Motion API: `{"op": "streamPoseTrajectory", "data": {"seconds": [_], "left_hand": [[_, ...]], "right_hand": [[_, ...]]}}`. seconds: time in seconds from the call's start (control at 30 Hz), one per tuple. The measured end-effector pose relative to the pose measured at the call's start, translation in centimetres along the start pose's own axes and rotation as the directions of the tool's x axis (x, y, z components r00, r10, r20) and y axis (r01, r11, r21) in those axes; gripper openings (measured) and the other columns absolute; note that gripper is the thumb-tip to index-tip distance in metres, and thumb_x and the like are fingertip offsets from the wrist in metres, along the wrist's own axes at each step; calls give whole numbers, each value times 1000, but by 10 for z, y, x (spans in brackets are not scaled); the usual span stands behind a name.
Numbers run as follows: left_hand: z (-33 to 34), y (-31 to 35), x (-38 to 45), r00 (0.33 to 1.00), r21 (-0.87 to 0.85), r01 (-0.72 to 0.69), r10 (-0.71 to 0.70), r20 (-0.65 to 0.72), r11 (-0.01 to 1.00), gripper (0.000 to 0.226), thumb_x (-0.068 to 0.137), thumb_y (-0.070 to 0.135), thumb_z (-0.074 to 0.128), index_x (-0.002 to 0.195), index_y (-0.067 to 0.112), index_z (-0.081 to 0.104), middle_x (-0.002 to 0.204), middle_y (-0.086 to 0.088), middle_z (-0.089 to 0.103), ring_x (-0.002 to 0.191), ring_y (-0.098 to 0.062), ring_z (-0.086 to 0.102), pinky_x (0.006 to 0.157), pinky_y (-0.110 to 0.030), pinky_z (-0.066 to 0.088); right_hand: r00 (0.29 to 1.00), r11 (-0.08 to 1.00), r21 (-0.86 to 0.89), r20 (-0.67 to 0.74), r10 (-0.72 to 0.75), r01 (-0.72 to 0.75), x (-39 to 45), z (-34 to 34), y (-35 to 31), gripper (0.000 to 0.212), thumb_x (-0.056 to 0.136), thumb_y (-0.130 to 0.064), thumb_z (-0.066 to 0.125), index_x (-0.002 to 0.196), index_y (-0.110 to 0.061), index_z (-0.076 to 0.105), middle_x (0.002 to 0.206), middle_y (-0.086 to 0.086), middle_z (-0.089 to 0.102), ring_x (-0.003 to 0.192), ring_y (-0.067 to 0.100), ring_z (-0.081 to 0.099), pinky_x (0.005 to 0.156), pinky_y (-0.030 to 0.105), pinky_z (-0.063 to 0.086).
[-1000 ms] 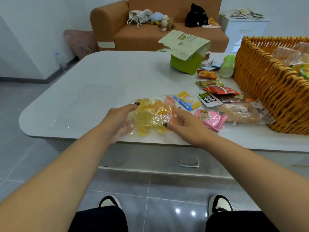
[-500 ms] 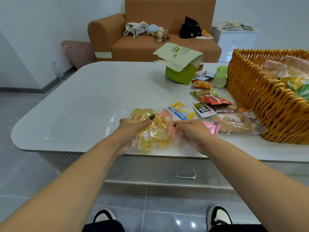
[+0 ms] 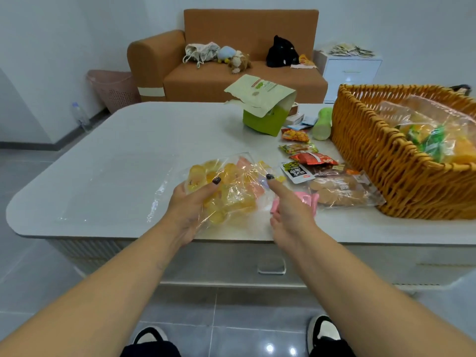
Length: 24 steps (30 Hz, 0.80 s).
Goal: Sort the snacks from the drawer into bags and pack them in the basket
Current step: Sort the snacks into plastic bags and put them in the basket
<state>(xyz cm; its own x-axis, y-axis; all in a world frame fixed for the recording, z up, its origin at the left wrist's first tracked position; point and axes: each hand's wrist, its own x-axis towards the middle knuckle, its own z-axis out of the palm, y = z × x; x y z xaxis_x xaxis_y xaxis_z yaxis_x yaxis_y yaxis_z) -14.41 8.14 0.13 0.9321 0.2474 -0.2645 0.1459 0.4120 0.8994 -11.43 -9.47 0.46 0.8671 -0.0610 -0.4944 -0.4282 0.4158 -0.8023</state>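
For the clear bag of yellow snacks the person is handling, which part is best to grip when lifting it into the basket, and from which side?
Probably the loose film at the mouth of the clear bag, gathered from above. The mouth looks unsealed between the left hand and right hand, so a grip lower down might spill the snacks. The wicker basket stands to the right, open at the top.

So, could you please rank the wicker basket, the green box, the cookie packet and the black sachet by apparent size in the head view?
1. wicker basket
2. green box, though it sits farther away
3. cookie packet
4. black sachet
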Motion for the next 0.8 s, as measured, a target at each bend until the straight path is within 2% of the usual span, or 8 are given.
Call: {"op": "streamPoseTrajectory", "data": {"seconds": [0.1,0.23,0.33,0.43,0.5,0.57,0.67,0.8], "left_hand": [[17,-1,-8,999,-86,-44,44,0,995,73,66,22,87,131,12,54,119,-13,69,104,-31,69,85,-59,54],[42,-6,-27,993,-96,-106,101,-59,990,71,71,15,86,131,12,48,118,-11,68,100,-26,71,80,-48,59],[45,-3,-40,987,13,-124,125,-99,992,66,73,21,85,128,15,49,110,-6,71,95,-21,72,86,-47,57],[27,20,-45,998,4,-64,64,6,998,52,72,38,78,114,11,63,91,-3,74,83,-17,72,75,-38,59],[8,35,-41,997,52,1,-5,78,999,49,71,42,81,106,10,66,99,-11,74,77,-21,72,67,-34,60],[-7,41,-37,991,139,40,-57,119,989,71,60,44,86,117,8,61,114,-14,70,79,-27,73,65,-34,60],[-11,36,-35,986,309,67,-110,123,949,113,34,48,94,133,18,49,118,-11,69,90,-30,73,69,-37,59],[-1,30,-27,992,430,58,-101,77,901,116,41,43,97,140,27,38,125,-5,60,100,-18,67,80,-35,57]], "right_hand": [[987,967,222,130,97,-125,-24,17,9,63,80,-30,76,133,-10,48,138,7,49,119,26,52,105,33,40],[950,899,422,310,-21,-118,-21,26,3,43,87,-26,67,126,-8,62,125,18,63,107,33,63,100,47,47],[941,893,430,336,-26,-129,-15,22,1,50,81,-23,70,127,-7,60,127,18,62,112,37,62,99,53,46],[923,928,351,384,-19,-127,-16,13,-8,33,81,-21,68,112,-12,65,118,15,66,99,32,63,98,49,47],[907,947,307,419,-41,-99,-19,7,-14,10,83,-17,65,92,-14,68,98,10,68,85,26,64,91,44,49],[905,969,236,424,-41,-66,-24,3,-16,4,81,-14,65,83,-16,68,92,8,70,83,26,67,89,45,50],[921,979,185,389,2,-80,-20,2,-3,21,77,-14,70,98,-13,67,106,12,68,101,34,64,98,57,45],[978,971,220,202,46,-91,-13,11,21,59,62,-22,82,117,-11,64,113,14,70,94,32,69,81,53,56]]}}
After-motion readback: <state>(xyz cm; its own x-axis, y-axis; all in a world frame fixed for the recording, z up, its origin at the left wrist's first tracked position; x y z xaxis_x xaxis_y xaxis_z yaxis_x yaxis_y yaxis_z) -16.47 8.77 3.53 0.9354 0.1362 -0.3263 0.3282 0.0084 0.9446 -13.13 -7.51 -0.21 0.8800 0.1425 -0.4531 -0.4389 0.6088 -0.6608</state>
